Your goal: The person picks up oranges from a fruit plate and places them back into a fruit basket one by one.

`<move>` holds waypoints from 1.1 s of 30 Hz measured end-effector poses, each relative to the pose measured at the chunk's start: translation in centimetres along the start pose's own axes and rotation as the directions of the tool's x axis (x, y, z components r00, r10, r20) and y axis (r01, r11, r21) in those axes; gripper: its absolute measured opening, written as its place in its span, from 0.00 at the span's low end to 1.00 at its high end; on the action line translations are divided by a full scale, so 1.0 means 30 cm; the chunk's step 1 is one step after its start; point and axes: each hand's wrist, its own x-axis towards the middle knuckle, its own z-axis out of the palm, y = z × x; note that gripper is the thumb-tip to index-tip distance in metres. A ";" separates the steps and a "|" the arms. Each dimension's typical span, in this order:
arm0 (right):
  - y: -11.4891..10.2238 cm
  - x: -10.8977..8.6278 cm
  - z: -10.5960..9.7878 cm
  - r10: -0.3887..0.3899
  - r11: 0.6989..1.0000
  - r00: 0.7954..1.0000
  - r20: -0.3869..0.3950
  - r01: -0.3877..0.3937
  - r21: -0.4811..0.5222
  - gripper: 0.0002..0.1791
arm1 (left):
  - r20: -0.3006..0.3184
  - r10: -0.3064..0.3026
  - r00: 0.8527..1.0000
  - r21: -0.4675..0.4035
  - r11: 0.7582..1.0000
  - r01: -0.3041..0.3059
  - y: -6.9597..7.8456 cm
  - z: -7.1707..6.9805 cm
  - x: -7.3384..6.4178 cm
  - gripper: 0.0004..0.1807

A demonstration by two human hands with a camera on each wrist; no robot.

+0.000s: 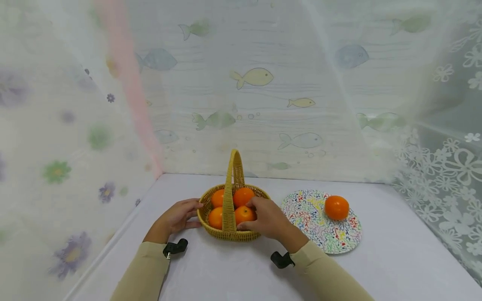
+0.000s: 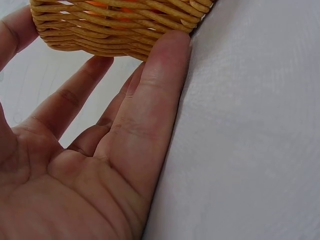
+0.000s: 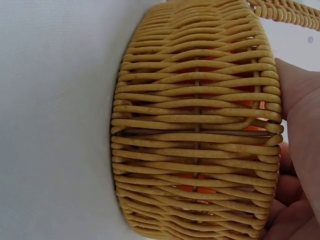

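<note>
A yellow woven basket (image 1: 234,236) with a tall arched handle stands on the table, holding several oranges (image 1: 244,197). Reaching over its right rim, my right hand (image 1: 272,218) has thumb and fingers around the front right orange (image 1: 244,214). From the right wrist view, the basket's wall (image 3: 195,125) hides that orange except for bits of colour between the strands. My left hand (image 1: 181,216) is at the basket's left side, its extended fingers spread against the wall. In the left wrist view the little-finger edge of this hand (image 2: 115,145) lies along the tabletop, its fingertip touching the weave.
Right of the basket lies a round plate (image 1: 305,221) with multicoloured squiggles, bearing one orange (image 1: 337,207) near its right side. A white cloth covers the table (image 1: 226,276). Curtains with fish and flowers (image 1: 256,83) enclose the back and sides.
</note>
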 end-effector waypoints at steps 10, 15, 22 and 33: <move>-0.005 0.001 0.001 0.023 1.000 0.999 0.032 -0.024 0.012 0.33 | -0.006 -0.003 1.000 0.006 1.000 0.003 -0.008 -0.008 0.006 0.31; 0.004 0.003 0.004 0.030 0.999 0.999 0.023 -0.030 -0.023 0.33 | -0.002 -0.001 1.000 0.013 1.000 0.001 -0.005 -0.005 0.004 0.32; 0.007 -0.006 -0.008 -0.002 1.000 0.999 0.045 0.003 -0.029 0.37 | 0.006 -0.004 1.000 0.017 1.000 0.004 -0.001 -0.009 0.008 0.33; 0.049 -0.054 -0.065 -0.025 0.999 0.994 -0.104 0.029 0.028 0.24 | 0.010 -0.004 1.000 0.024 1.000 0.004 -0.002 -0.006 0.004 0.32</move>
